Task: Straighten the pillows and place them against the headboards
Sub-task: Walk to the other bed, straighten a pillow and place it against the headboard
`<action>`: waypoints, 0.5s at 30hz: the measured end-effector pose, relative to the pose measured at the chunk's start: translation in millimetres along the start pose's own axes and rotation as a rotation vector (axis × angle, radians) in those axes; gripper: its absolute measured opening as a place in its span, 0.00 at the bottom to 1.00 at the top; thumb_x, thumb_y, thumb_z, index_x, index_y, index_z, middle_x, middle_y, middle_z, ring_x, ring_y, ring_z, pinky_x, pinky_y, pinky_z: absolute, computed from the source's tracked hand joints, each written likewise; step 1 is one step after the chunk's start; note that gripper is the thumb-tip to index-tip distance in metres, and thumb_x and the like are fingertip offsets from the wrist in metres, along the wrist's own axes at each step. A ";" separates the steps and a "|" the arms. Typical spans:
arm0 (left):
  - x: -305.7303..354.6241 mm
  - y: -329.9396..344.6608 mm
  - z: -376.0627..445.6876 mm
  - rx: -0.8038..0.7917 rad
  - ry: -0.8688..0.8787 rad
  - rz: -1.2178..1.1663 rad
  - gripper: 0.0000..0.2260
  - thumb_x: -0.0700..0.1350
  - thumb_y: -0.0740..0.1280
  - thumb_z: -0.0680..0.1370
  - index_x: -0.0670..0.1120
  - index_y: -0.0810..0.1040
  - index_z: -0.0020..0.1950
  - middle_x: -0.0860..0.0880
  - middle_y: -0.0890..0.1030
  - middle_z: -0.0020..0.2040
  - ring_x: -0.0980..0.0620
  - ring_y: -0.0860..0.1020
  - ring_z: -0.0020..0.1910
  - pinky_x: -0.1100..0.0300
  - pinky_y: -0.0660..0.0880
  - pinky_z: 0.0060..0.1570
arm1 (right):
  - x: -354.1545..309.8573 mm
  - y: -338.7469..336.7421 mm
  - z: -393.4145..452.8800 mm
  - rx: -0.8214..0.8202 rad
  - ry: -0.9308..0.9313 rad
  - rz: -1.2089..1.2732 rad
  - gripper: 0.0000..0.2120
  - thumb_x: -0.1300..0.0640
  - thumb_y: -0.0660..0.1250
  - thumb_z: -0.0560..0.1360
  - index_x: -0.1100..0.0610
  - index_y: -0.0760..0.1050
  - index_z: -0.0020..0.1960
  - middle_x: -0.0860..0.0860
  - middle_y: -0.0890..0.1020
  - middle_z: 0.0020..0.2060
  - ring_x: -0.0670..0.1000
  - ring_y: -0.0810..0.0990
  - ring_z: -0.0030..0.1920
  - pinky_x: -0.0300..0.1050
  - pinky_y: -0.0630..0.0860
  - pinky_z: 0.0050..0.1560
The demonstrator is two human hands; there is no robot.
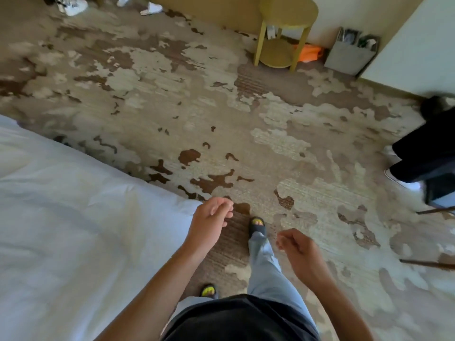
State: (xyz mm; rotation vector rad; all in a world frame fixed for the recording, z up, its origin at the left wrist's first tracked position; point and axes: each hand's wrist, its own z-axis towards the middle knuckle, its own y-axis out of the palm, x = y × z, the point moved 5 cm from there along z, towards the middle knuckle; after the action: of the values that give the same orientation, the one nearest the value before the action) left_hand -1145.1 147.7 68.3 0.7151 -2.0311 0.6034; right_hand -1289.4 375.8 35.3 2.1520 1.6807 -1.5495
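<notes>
Fingers of both hands hang loosely curled and hold nothing: the left hand hovers over the corner of the bed, the right hand over the patterned carpet beside the person's sandalled foot. No pillow and no headboard shows in this view, so where they lie cannot be told; only the white duvet covers the bed here. By my judgement pillows will be light, soft and floppy, sagging if lifted from one end, so each is best taken with both hands at opposite short edges or corners, shaken flat, then stood against the headboard. A yellow side table stands well apart by the wall.
</notes>
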 end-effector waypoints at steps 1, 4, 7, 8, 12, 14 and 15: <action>13.5 1.4 22.1 0.029 -0.009 -0.008 0.08 0.51 0.65 0.82 0.52 0.84 0.51 0.54 0.87 0.46 0.58 0.85 0.49 0.58 0.82 0.49 | -13.1 -8.0 31.4 -0.024 -0.018 0.004 0.10 0.55 0.67 0.81 0.42 0.82 0.45 0.43 0.87 0.41 0.45 0.85 0.41 0.31 0.77 0.39; 47.3 -8.8 72.2 0.152 -0.083 -0.042 0.09 0.50 0.65 0.81 0.48 0.83 0.50 0.51 0.86 0.46 0.52 0.85 0.49 0.53 0.82 0.51 | -66.8 -24.5 122.3 -0.115 -0.086 -0.033 0.14 0.59 0.66 0.82 0.42 0.82 0.45 0.39 0.86 0.42 0.44 0.85 0.42 0.34 0.78 0.40; 67.2 -34.2 99.4 0.298 -0.146 -0.110 0.09 0.50 0.65 0.81 0.48 0.83 0.49 0.50 0.86 0.45 0.50 0.85 0.49 0.52 0.82 0.50 | -142.8 -23.8 199.1 -0.246 -0.182 -0.095 0.14 0.59 0.66 0.83 0.41 0.80 0.46 0.40 0.87 0.42 0.42 0.86 0.44 0.39 0.79 0.47; 70.7 -43.5 104.8 0.353 -0.177 -0.148 0.09 0.50 0.65 0.82 0.48 0.83 0.49 0.51 0.86 0.45 0.51 0.85 0.49 0.54 0.82 0.49 | -170.7 -19.4 221.1 -0.291 -0.219 -0.123 0.12 0.57 0.66 0.83 0.41 0.80 0.47 0.41 0.87 0.43 0.42 0.86 0.46 0.40 0.79 0.48; 78.1 -86.1 126.6 0.602 -0.251 -0.304 0.10 0.49 0.64 0.83 0.47 0.83 0.49 0.50 0.86 0.44 0.50 0.85 0.48 0.53 0.82 0.49 | -287.8 21.8 300.8 -0.493 -0.393 -0.209 0.08 0.54 0.65 0.84 0.45 0.81 0.50 0.44 0.87 0.49 0.45 0.86 0.51 0.42 0.80 0.54; 79.7 -107.5 141.8 0.704 -0.269 -0.355 0.10 0.48 0.64 0.83 0.46 0.83 0.49 0.48 0.87 0.44 0.50 0.85 0.47 0.50 0.82 0.50 | -341.9 50.2 336.1 -0.574 -0.460 -0.262 0.07 0.54 0.65 0.84 0.48 0.82 0.51 0.45 0.87 0.49 0.45 0.85 0.51 0.42 0.80 0.56; 79.9 -119.8 152.3 0.748 -0.276 -0.389 0.10 0.47 0.64 0.83 0.46 0.84 0.49 0.48 0.87 0.44 0.51 0.85 0.46 0.50 0.82 0.50 | -368.8 65.9 352.6 -0.608 -0.499 -0.281 0.08 0.54 0.65 0.84 0.47 0.81 0.50 0.44 0.87 0.48 0.42 0.85 0.50 0.37 0.79 0.54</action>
State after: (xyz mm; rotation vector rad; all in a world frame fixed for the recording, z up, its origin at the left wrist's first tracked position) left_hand -1187.0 -57.5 77.8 1.6637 -1.8021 1.0860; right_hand -1456.9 -109.4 69.7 1.1709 1.9673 -1.2404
